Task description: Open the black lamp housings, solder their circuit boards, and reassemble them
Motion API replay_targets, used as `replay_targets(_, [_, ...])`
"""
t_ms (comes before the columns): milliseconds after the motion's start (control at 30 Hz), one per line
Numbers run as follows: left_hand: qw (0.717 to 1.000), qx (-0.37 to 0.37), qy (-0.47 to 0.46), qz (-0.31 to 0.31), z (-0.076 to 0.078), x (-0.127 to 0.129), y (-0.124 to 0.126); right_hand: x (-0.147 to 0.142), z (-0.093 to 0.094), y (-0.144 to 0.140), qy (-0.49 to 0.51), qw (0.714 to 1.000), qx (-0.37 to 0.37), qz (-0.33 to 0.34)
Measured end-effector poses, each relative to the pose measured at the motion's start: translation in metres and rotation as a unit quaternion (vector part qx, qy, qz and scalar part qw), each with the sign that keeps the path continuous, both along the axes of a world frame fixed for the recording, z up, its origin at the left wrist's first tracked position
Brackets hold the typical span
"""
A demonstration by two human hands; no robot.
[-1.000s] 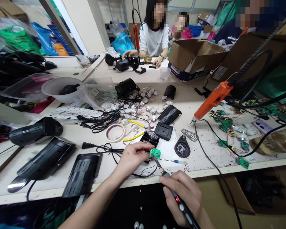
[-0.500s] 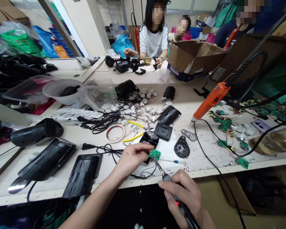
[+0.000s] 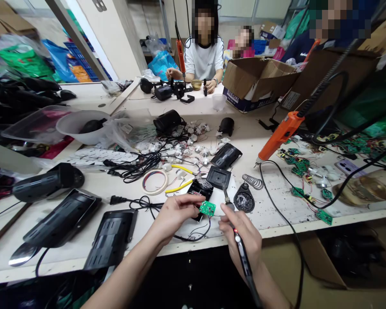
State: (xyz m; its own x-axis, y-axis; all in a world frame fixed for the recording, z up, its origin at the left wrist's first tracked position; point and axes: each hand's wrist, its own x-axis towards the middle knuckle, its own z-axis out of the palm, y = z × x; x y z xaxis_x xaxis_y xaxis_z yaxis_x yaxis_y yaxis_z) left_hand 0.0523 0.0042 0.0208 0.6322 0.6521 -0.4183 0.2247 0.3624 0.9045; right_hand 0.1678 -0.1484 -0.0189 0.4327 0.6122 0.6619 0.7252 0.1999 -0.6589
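Between thumb and fingers, my left hand (image 3: 176, 214) pinches a small green circuit board (image 3: 207, 208) over the table's near edge. Thin dark wires hang below the board. My right hand (image 3: 242, 234) is closed around a soldering iron (image 3: 241, 249) with a red light on its handle. The iron's tip points up and away, apart from the board, close to a black rectangular cover (image 3: 218, 177). Behind the board lies an open black housing (image 3: 200, 189) with wires inside, partly hidden. A soldering stand base (image 3: 244, 199) with a coil spring (image 3: 252, 181) lies to the right.
Yellow-handled pliers (image 3: 179, 185) and a tape roll (image 3: 155, 182) lie left of the housing. An orange electric screwdriver (image 3: 280, 136) hangs at right, near loose circuit boards (image 3: 299, 165). Black lamp-like housings (image 3: 111, 236) line the left front. A co-worker (image 3: 204, 56) sits opposite, beside a cardboard box (image 3: 260, 81).
My right hand has lifted the soldering iron away from the board, its tip swinging up toward the black cover. My left hand still holds the board in nearly the same place.
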Motion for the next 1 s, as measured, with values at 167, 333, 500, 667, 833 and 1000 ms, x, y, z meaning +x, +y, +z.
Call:
replay_targets(167, [1.000,-0.006,-0.023,-0.018,-0.002,-0.008,0.005,-0.002,0.003,0.028,0.047,0.998,-0.025,-0.021])
replay_targets(333, [0.994,0.111,-0.020,-0.010,-0.008,-0.016,0.000,-0.008,0.007,0.036,0.083,0.996,-0.043,-0.014])
replay_targets(500, [0.902,0.425,0.062,0.039,-0.016,-0.029,-0.021,-0.011,0.008,0.035,0.081,0.995,-0.053,-0.017])
replay_targets(667, [0.863,0.499,0.080,0.025,-0.017,-0.031,-0.036,-0.017,0.011,0.037,0.062,0.997,-0.034,-0.013])
replay_targets(833, [0.867,0.490,0.090,0.019,-0.016,-0.028,-0.038,-0.023,0.014,0.037,0.023,0.999,-0.023,-0.006])
replay_targets(1000, [0.859,0.501,0.101,0.009,-0.013,-0.029,-0.037,-0.027,0.015,0.039,-0.020,1.000,-0.014,-0.012])
